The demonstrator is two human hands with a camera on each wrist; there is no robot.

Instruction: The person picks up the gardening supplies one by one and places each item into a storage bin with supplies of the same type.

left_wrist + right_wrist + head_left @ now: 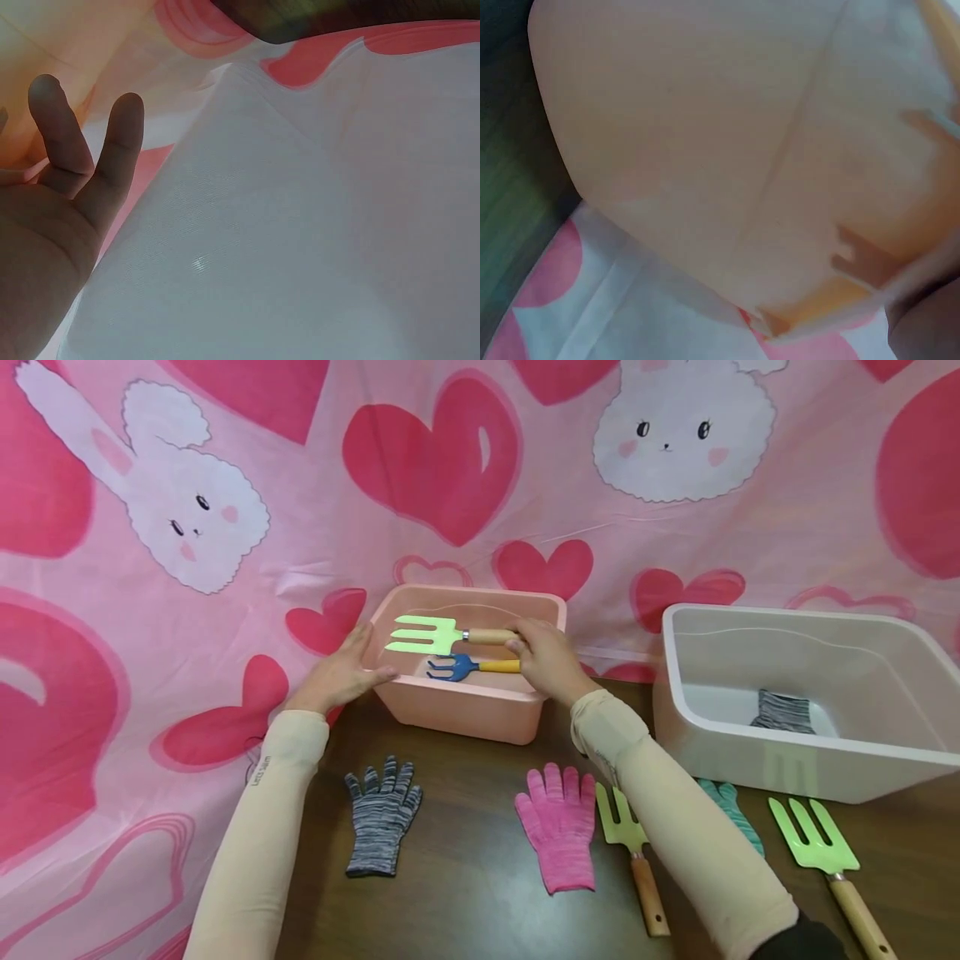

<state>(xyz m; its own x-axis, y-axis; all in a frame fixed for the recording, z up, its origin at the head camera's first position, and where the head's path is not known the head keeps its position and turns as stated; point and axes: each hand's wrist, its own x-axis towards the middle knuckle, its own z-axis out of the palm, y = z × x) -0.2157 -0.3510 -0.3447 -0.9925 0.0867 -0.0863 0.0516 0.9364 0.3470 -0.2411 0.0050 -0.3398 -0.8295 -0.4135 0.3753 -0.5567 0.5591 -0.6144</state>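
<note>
In the head view my right hand grips the wooden handle of a light-green garden hand fork over the pink bin, its three tines pointing left. Just below that fork in this view is a blue hand rake with a yellow handle, whose end comes close to my right hand. My left hand rests at the bin's left rim, thumb along the front corner. Fingers of the left hand stand loosely spread in the left wrist view. The bin wall fills most of the right wrist view.
On the brown table lie a grey striped glove, a pink glove, a green glove partly under my right sleeve, and two more green forks, the left one and right one. A white bin holds grey knit fabric.
</note>
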